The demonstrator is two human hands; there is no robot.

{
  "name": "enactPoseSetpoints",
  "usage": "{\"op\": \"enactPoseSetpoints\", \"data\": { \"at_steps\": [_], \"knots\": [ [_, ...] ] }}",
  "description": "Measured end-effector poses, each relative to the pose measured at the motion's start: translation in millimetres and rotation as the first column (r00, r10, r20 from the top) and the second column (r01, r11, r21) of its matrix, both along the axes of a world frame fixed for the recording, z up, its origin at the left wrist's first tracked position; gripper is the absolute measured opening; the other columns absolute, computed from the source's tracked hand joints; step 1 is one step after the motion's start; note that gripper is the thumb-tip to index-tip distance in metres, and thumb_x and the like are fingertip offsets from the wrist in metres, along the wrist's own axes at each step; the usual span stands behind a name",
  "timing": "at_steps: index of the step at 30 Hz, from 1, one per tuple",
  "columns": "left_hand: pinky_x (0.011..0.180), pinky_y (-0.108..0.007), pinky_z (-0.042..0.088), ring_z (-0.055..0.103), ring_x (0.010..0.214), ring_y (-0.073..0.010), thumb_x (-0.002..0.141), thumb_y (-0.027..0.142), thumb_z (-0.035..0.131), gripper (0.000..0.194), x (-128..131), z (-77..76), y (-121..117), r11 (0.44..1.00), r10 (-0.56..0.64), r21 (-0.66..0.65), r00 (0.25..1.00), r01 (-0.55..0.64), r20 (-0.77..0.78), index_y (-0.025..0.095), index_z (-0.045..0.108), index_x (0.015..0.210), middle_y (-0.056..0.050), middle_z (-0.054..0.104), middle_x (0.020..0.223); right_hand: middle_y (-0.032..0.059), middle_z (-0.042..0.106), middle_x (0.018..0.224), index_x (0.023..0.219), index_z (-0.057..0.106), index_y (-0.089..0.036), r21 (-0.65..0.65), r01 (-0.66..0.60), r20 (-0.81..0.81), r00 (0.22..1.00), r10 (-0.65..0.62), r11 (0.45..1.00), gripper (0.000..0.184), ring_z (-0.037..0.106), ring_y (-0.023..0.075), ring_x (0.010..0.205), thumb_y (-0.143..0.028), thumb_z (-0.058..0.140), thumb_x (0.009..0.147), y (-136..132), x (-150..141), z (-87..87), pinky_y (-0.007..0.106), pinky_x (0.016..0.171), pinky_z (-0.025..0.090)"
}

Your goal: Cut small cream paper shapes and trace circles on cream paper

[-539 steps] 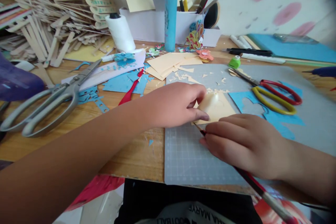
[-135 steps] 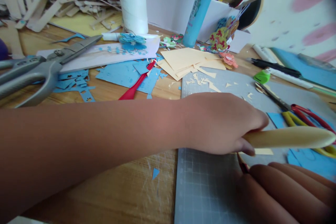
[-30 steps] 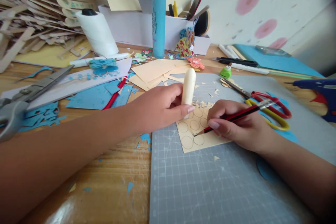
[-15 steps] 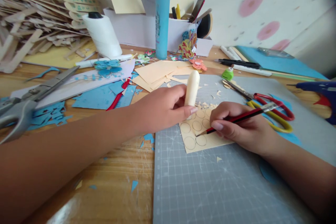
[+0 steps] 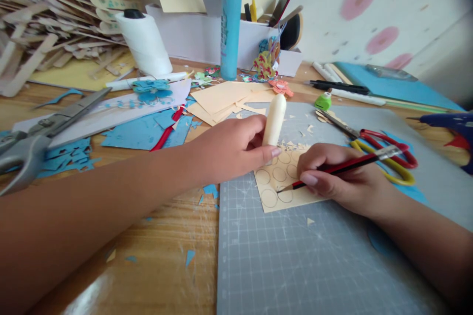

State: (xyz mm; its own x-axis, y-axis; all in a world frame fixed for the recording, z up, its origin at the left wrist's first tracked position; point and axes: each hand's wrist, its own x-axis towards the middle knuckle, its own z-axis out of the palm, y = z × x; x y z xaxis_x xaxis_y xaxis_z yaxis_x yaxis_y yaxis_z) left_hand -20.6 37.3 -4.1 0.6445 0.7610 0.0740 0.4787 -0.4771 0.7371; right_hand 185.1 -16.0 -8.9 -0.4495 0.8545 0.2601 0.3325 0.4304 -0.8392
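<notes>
My left hand [image 5: 240,150] is closed around a cream-coloured rod with a rounded top [image 5: 275,120]. The rod leans slightly right, and its lower end is hidden behind my thumb. Between the fingers of my right hand [image 5: 340,179] is a red and black pencil [image 5: 351,163], its point touching or just above a small cream paper card [image 5: 275,205]. Several circles are drawn on the card in rows; the pencil point is between two circles in the row nearest me. My right fingers cover the card's right part.
The card lies on a grey cutting mat [image 5: 273,261]. Red and yellow handled scissors [image 5: 391,157] are right of my right hand; large metal shears [image 5: 48,138] lie left. Cream paper sheets [image 5: 221,98], a blue bottle [image 5: 231,29] and a thread spool [image 5: 144,44] are behind.
The rod in my left hand tilts a little more to the right. The pencil point stays almost in place on the card, and the whole view has shifted slightly.
</notes>
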Motion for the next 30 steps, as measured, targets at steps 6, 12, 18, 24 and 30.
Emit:
{"op": "enactPoseSetpoints", "data": {
  "at_steps": [6, 12, 18, 24, 30],
  "knots": [
    [0.073, -0.029, 0.051, 0.064, 0.084, -0.019, 0.08, 0.032, 0.058, 0.025, 0, -2.8, -1, 0.999, -0.002, -0.038, 0.999, 0.004, 0.041, 0.021, 0.062, 0.102, -0.002, 0.07, 0.087, -0.0049, 0.055, 0.056, 0.07, 0.06, -0.022, -0.198, 0.009, -0.266, 0.962, -0.063, 0.98, 0.019, 0.045, 0.0085, 0.045, -0.033, 0.066, 0.085, 2, 6, -10.3, 0.019, 0.039, 0.035],
    [0.068, -0.028, 0.049, 0.062, 0.076, -0.0162, 0.081, 0.032, 0.057, 0.022, 1, 4.2, -8, 0.995, 0.033, -0.096, 0.997, -0.027, 0.063, 0.019, 0.061, 0.098, -0.002, 0.068, 0.086, 0.0007, 0.07, 0.084, 0.095, 0.066, -0.025, -0.323, -0.072, -0.493, 0.864, -0.102, 0.944, 0.02, 0.061, 0.0125, 0.062, -0.044, 0.063, 0.087, 9, 15, -13.1, 0.025, 0.055, 0.05],
    [0.06, -0.026, 0.045, 0.058, 0.069, -0.0148, 0.079, 0.037, 0.06, 0.023, 12, 24.2, -23, 0.983, 0.05, -0.174, 0.999, -0.05, -0.005, 0.017, 0.064, 0.091, -0.001, 0.065, 0.082, 0.0025, 0.07, 0.078, 0.084, 0.07, -0.02, -0.412, -0.15, -0.486, 0.871, -0.078, 0.899, 0.019, 0.062, 0.0132, 0.067, -0.038, 0.074, 0.078, 11, 28, -13.4, 0.025, 0.064, 0.051],
    [0.068, -0.028, 0.046, 0.06, 0.073, -0.0152, 0.084, 0.034, 0.054, 0.019, 33, 23.2, -31, 0.978, -0.083, -0.202, 0.991, 0.06, -0.106, 0.019, 0.062, 0.094, 0.0, 0.066, 0.083, -0.0047, 0.055, 0.056, 0.066, 0.058, -0.02, -0.408, -0.1, -0.596, 0.782, -0.182, 0.908, 0.027, 0.047, 0.0084, 0.05, -0.04, 0.075, 0.073, 14, 28, -15.4, 0.02, 0.046, 0.037],
    [0.075, -0.031, 0.045, 0.062, 0.084, -0.0176, 0.084, 0.028, 0.057, 0.014, 43, 13.5, -28, 0.992, -0.122, -0.03, 0.982, 0.119, -0.148, 0.023, 0.056, 0.098, 0.001, 0.067, 0.093, -0.0096, 0.039, 0.048, 0.064, 0.05, -0.021, -0.401, -0.066, -0.633, 0.741, -0.225, 0.914, 0.024, 0.031, 0.007, 0.043, -0.032, 0.07, 0.072, 14, 26, -13.6, 0.021, 0.043, 0.025]
  ]
}}
